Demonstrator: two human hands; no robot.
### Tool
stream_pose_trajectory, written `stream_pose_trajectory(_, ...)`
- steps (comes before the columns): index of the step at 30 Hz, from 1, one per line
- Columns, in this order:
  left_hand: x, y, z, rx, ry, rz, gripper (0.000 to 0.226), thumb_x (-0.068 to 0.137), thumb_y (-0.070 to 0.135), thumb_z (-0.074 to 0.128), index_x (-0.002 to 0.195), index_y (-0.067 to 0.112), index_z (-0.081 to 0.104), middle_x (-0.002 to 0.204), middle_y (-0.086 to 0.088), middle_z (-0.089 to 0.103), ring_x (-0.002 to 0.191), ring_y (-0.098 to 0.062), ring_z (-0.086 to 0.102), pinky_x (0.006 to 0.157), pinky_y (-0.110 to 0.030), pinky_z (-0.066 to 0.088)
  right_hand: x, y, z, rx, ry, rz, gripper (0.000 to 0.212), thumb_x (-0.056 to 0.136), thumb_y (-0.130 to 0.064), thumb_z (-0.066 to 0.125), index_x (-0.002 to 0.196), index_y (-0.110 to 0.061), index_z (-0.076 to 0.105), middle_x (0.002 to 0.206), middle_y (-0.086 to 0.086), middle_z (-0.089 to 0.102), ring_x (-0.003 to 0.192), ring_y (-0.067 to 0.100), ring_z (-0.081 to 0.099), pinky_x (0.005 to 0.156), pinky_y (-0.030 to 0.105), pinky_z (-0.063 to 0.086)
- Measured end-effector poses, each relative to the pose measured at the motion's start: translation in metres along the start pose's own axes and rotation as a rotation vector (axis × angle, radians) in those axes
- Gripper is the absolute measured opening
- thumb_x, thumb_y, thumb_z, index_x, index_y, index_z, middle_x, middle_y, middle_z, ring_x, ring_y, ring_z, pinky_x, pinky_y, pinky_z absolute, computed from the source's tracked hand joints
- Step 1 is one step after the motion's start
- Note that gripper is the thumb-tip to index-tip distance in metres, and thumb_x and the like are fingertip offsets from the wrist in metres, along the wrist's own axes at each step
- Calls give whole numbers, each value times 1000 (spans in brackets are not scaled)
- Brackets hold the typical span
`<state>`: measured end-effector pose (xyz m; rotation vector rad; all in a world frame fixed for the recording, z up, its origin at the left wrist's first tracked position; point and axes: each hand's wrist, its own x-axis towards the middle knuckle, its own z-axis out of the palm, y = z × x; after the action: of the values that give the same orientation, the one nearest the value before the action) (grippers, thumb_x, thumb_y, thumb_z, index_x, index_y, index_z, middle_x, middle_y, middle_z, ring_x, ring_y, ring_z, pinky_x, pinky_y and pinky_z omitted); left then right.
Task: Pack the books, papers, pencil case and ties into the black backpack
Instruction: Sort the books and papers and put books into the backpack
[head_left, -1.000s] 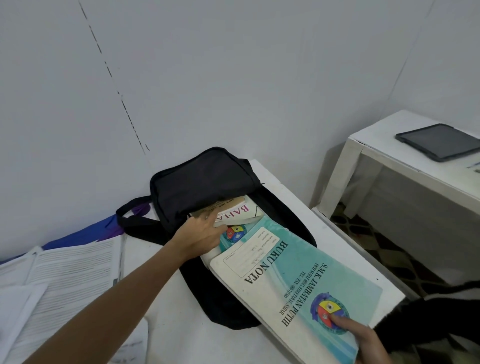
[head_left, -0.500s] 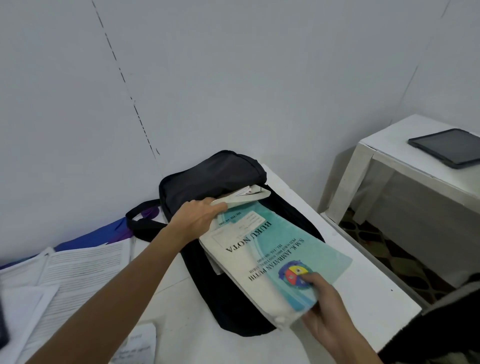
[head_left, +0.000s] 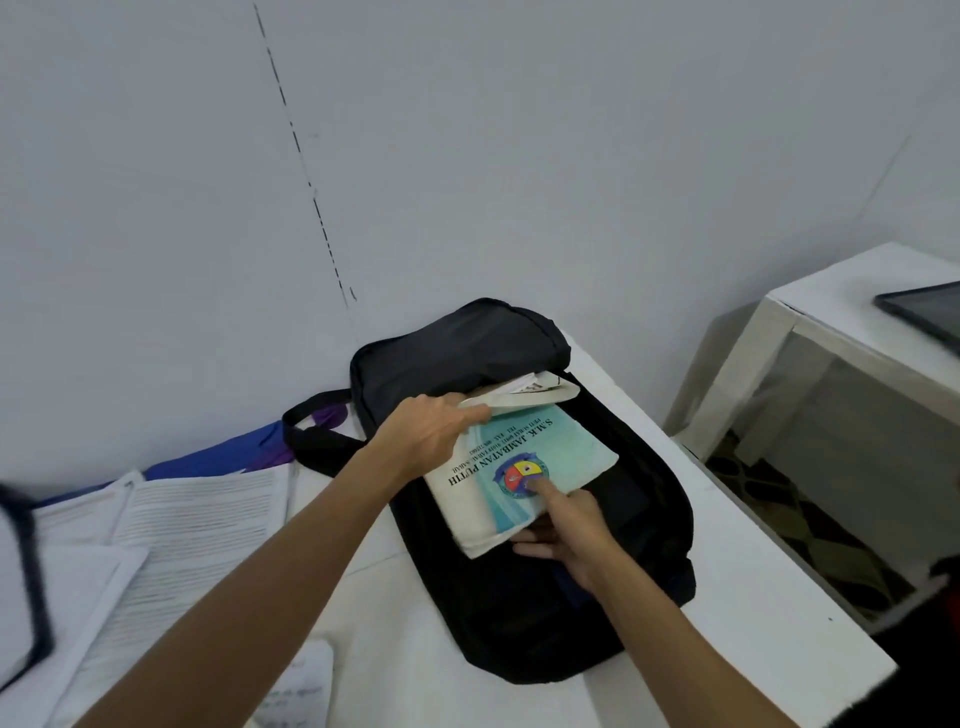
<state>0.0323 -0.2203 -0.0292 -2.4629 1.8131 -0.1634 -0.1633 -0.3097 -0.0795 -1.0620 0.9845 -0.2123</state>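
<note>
a black backpack (head_left: 457, 353) lies flat and unzipped on a white tabletop (head_left: 753, 597) pushed against a pale wall, its strap trailing to the left. a person's left hand (head_left: 431, 441) reaches into the bag's mouth, its grip curled on the edge of a pale book (head_left: 519, 399) and holding it lifted. the right hand (head_left: 566, 530) has its grip clamped on the near corner of a teal notebook (head_left: 550, 452), one digit pressed on the round crest on the cover and the other fingers underneath. the notebook lies over the open bag, its far edge tucked under the raised book. printed papers (head_left: 197, 519) are spread on the tabletop to the left, and a blue and purple tie (head_left: 249, 452) lies by the wall behind the strap. a dark tablet (head_left: 930, 312) rests on a white side table (head_left: 810, 291) at right.
</note>
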Motion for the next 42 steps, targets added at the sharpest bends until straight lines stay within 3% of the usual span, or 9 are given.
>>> stream_pose_trajectory(6,-1,2,-5,4,-1,12,38,98,22,41,131,42,41,123,3,57,83,-24,63,59,-32,42,1,16,-10,-202,83,-32,17,102,-4,39,106,1,54,92,24,71,73,30,74,62,36,62)
stream_pose_trajectory(16,-7,2,-7,73,-9,64,42,100,26,45,139,39,40,132,-1,55,88,-23,64,62,-29,43,13,-3,-2,-639,3,-26,27,104,-24,46,89,-5,56,68,16,70,55,27,71,49,31,56)
stream_pose_trajectory(20,-13,9,14,101,42,181,44,92,31,62,134,39,51,131,-6,59,97,-24,66,63,-29,50,13,-3,-7,-734,-10,-28,31,103,-33,49,88,-8,57,66,13,71,55,25,73,52,31,57)
stream_pose_trajectory(24,-24,26,50,125,61,160,47,91,30,59,134,46,48,136,-24,53,113,-39,60,82,-43,56,16,-2,-11,-610,-23,9,34,98,-35,59,78,-8,55,61,17,70,54,30,71,45,28,51)
stream_pose_trajectory(27,-36,35,69,66,93,87,46,95,55,34,141,53,33,147,-30,38,131,-47,43,104,-53,42,16,0,-13,-548,-27,8,36,97,-36,62,75,-8,54,62,18,70,56,33,71,40,24,46)
stream_pose_trajectory(29,-41,37,72,-44,1,29,62,89,75,24,146,58,7,159,-24,10,145,-45,14,115,-56,22,15,2,-13,-548,-24,-7,35,98,-37,60,78,-9,54,63,17,71,57,32,72,41,24,46)
stream_pose_trajectory(31,-42,41,74,-91,-55,-7,77,82,82,26,146,55,-8,162,-19,0,147,-42,2,116,-56,19,14,4,-12,-596,-20,-27,35,100,-40,53,87,-7,57,65,15,72,58,29,73,44,26,48)
stream_pose_trajectory(37,-40,47,81,-84,-22,-103,81,83,73,41,150,37,15,161,-16,8,147,-41,6,110,-54,35,14,0,-10,-724,-61,3,28,106,-36,30,110,-15,49,72,14,70,58,25,73,51,29,55)
stream_pose_trajectory(42,-40,53,80,-140,-29,-165,81,83,73,46,150,35,21,163,-11,2,149,-34,-1,115,-49,29,12,-4,-8,-806,-83,13,23,105,-32,26,115,-18,41,76,13,68,53,21,71,48,26,52)
